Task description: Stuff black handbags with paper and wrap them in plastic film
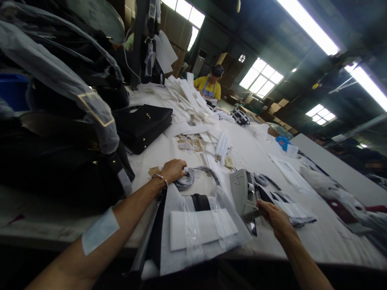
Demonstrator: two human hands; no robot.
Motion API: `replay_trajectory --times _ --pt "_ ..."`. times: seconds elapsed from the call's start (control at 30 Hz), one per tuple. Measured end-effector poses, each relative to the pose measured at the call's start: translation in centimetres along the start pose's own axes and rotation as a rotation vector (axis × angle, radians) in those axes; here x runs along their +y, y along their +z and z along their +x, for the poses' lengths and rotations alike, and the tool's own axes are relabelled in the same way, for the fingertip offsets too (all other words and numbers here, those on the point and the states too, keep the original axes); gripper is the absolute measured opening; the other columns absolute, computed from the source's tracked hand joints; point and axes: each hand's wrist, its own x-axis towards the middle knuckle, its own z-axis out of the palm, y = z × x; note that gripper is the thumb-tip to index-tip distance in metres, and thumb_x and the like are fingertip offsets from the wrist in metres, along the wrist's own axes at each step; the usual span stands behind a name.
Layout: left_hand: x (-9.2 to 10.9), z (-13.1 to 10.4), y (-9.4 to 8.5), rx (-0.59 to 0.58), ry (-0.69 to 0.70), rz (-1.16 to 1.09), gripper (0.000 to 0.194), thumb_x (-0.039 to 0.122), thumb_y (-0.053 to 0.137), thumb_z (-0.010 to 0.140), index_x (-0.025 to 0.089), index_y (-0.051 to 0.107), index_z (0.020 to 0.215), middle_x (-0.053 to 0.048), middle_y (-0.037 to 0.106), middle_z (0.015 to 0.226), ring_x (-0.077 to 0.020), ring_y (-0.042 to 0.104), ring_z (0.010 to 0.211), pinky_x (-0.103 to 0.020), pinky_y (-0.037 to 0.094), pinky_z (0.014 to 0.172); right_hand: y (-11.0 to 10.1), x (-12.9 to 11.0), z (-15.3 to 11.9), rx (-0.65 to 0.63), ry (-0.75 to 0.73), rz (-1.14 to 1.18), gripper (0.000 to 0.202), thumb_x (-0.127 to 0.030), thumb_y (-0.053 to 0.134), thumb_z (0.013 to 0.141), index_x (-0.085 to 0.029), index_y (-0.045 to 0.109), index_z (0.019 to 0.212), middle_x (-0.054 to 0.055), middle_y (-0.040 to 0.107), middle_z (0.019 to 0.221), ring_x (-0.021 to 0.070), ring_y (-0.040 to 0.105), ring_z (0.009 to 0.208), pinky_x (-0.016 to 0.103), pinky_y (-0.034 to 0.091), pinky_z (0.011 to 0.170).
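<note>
A bag wrapped in white sheet and clear film (204, 229) lies at the table's near edge, a black part showing at its top. Beyond its top left corner, my left hand (175, 170) is closed on a wrapped handle (185, 181), which curves in grey plastic. To the right of the bag, my right hand (269, 211) has its fingers closed at the lower edge of a grey tape dispenser (242, 191). The dispenser is tilted, with handwriting on its side. Another partly wrapped bag (294, 209) rests behind my right hand.
Black bags (145, 125) crowd the left side, some with plastic-wrapped handles. White foam strips (187, 100) are heaped further back. A person in yellow (211, 86) is at the far end. A blue packet (283, 142) and a red item (341, 210) are on the right.
</note>
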Motion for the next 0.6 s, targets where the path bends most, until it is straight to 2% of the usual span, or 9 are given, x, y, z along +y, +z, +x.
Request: replay_trajectory --times 0.1,0.23,0.33,0.4,0.5,0.6 --pt "-0.1 0.0 -0.1 0.002 -0.038 -0.034 0.025 0.027 0.064 0.077 0.026 0.074 0.1 -0.003 0.074 0.104 -0.0217 0.067 0.098 -0.026 0.048 0.078 -0.2 -0.4 -0.7 0.052 -0.061 -0.021 0.038 -0.052 0.078 0.048 -0.018 0.073 0.065 0.005 0.072 0.068 0.0227 0.065 0.075 0.031 0.05 0.069" --pt "-0.2 0.1 -0.3 0.01 -0.054 -0.07 0.024 0.03 0.067 0.075 0.027 0.075 0.098 -0.003 0.075 0.101 -0.0213 0.067 0.094 -0.026 0.048 0.076 -1.0 -1.0 -3.0 0.148 -0.168 -0.254 0.045 -0.059 0.073 0.055 -0.018 0.076 0.075 0.007 0.075 0.081 0.03 0.066 0.092 0.037 0.05 0.08" --pt "-0.3 0.1 -0.2 0.018 -0.039 -0.087 0.024 0.028 0.067 0.073 0.027 0.075 0.095 -0.002 0.075 0.098 -0.0218 0.068 0.092 -0.027 0.048 0.076 -1.5 -1.1 -4.5 0.222 -0.172 -0.333 0.048 -0.062 0.07 0.06 -0.019 0.076 0.08 0.008 0.075 0.086 0.0326 0.066 0.095 0.039 0.051 0.08" --pt "-0.3 0.2 -0.2 0.032 -0.032 -0.098 0.023 0.026 0.066 0.073 0.026 0.076 0.094 -0.003 0.075 0.096 -0.0217 0.068 0.09 -0.027 0.048 0.077 -1.5 -0.8 -4.9 0.209 -0.141 -0.201 0.049 -0.061 0.075 0.056 -0.018 0.074 0.08 0.008 0.074 0.081 0.0308 0.067 0.088 0.038 0.054 0.075" --pt "-0.5 0.3 -0.2 0.066 -0.019 -0.126 0.025 0.021 0.064 0.072 0.024 0.076 0.094 -0.003 0.075 0.096 -0.0213 0.067 0.089 -0.027 0.048 0.079 -1.1 0.4 -4.8 0.157 -0.058 0.085 0.052 -0.054 0.084 0.043 -0.017 0.07 0.077 0.004 0.071 0.071 0.0229 0.066 0.069 0.034 0.056 0.064" --pt "-0.7 0.5 -0.2 0.111 -0.006 -0.173 0.028 0.018 0.062 0.071 0.022 0.075 0.096 -0.003 0.075 0.097 -0.02 0.067 0.089 -0.026 0.048 0.079 -0.6 2.2 -4.5 0.155 0.029 0.153 0.054 -0.051 0.086 0.036 -0.017 0.069 0.074 0.002 0.067 0.064 0.0152 0.058 0.052 0.029 0.053 0.052"
